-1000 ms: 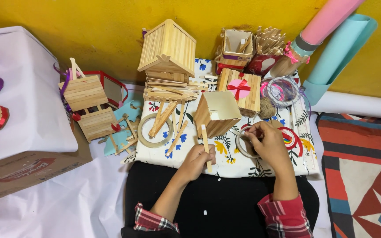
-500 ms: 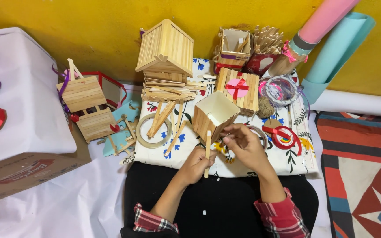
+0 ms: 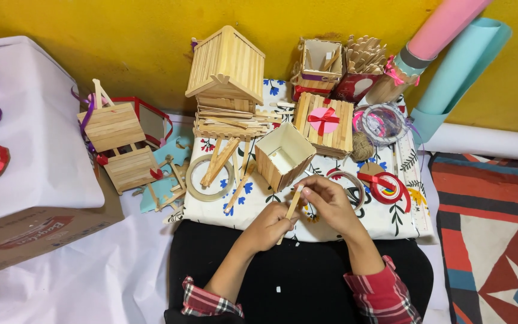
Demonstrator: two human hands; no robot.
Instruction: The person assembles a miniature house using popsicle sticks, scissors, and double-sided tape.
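A thin wooden craft stick is held upright and slightly tilted over the near edge of a floral cloth, just above the person's dark lap. The left hand grasps its lower half, fingers curled closed around it, while the right hand pinches the upper end between thumb and fingertips. Half a second earlier the right hand was lifted against the small open wooden box; now it has dropped to meet the left hand at the stick, and the box sits alone on the cloth just beyond both hands, tipped on its side with its pale, bare inside showing. Further back, a square open box holds a few sticks, and beside it a red container is packed with many more craft stick ends. A flat stick-built lid with a pink heart and red bow lies between them and the small box. To the left stand a stick-built house on a stack of sticks and a roll of clear tape on the cloth.
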